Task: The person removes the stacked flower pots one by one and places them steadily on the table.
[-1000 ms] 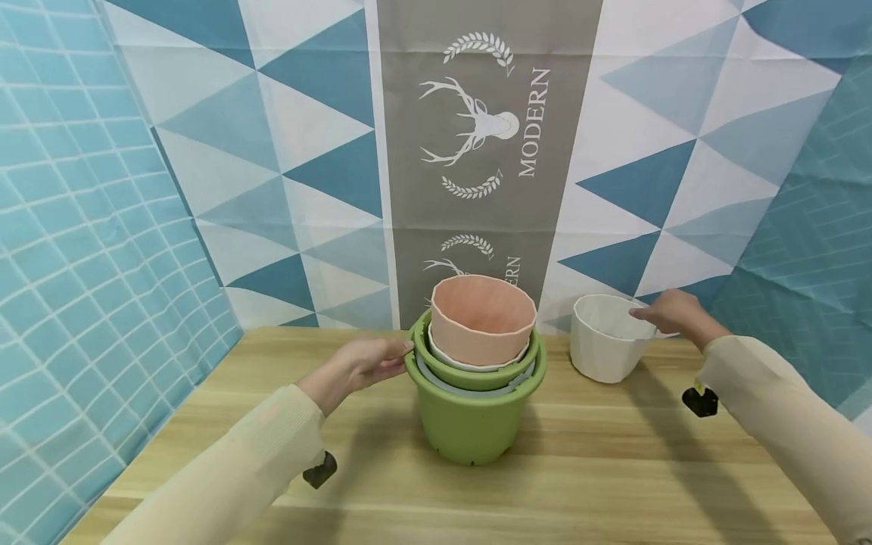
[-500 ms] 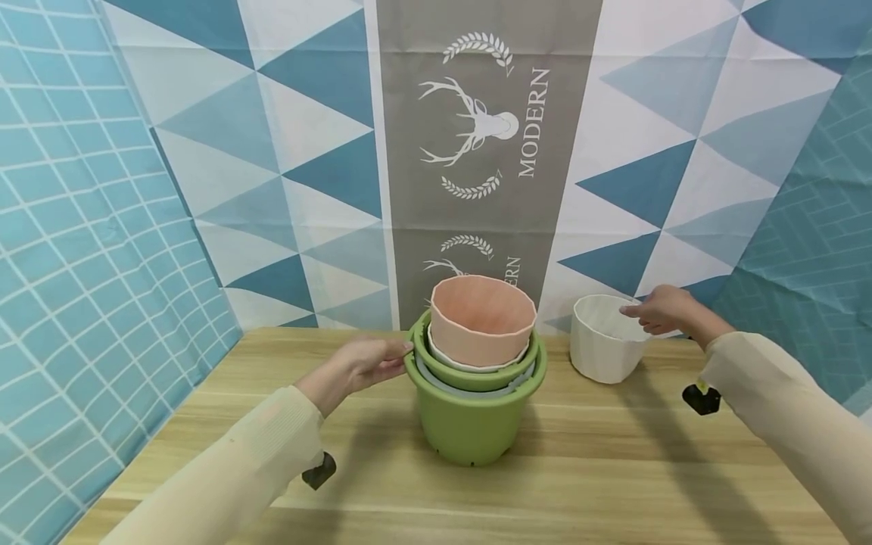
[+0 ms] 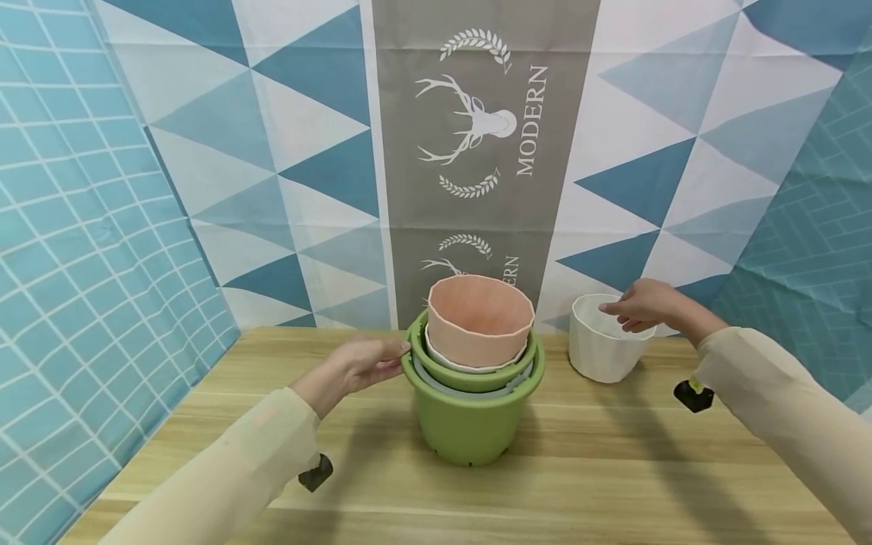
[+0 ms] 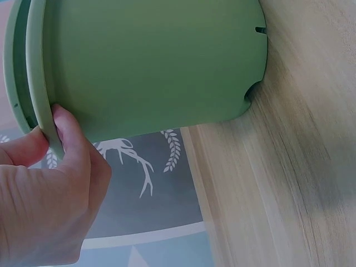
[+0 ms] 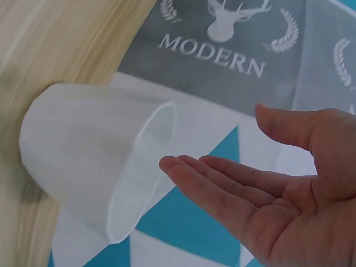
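Left fingers (image 4: 69,130) pinch green rim (image 4: 36,83); right fingers (image 5: 206,192) hover near white rim (image 5: 135,149).

"MODERN" (image 3: 533,121) on grey backdrop panel (image 3: 470,212)

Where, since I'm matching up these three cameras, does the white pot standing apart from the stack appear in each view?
Head: right of centre, the white pot stands against the patterned backdrop, partly behind the right hand.
Left wrist: not in this picture.
Right wrist: left half, shown tipped sideways, its opening towards the fingertips.
Shared landmark: the grey panel with white deer print.
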A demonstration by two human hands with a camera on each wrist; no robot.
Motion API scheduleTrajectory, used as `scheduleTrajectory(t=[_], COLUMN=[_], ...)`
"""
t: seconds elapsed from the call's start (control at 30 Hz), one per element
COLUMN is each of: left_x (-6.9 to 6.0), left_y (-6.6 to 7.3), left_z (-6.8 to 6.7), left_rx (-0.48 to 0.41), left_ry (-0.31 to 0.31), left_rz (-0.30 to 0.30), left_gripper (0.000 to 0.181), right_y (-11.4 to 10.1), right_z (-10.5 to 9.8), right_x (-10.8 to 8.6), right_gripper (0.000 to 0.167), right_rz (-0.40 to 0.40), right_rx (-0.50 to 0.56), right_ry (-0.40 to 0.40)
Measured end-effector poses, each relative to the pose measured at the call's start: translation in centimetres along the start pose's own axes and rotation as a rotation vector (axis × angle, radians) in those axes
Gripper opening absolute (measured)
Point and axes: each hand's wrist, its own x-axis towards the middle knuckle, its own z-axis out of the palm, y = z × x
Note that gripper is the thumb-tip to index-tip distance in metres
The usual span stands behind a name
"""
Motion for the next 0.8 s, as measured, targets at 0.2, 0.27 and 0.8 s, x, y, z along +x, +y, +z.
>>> scheduleTrajectory(t=[0.2, 0.27, 0.8], left_x=[-0.2, -0.2, -0.2], left_y=[-0.1, -0.1, 0.1], left_z=[-0.1, -0.1, 0.1], left_rx=[0.0, -0.012, -0.019], left_ry=[0.001, 0.001, 0.001], left_rz=[-0.007, -0.008, -0.018], left_gripper=[0.04, 0.041, 0.041], right_y=[-2.1, -2.7, -6.2], right_z=[0.8, 0.9, 0.3], right_x=[-0.6, -0.8, -2.4], right_gripper=[0.058, 0.057, 0.058], right_rz=[-0.033, -0.05, -0.144], right_rx=[-0.031, -0.046, -0.021], right_ry=[0.018, 0.023, -0.001])
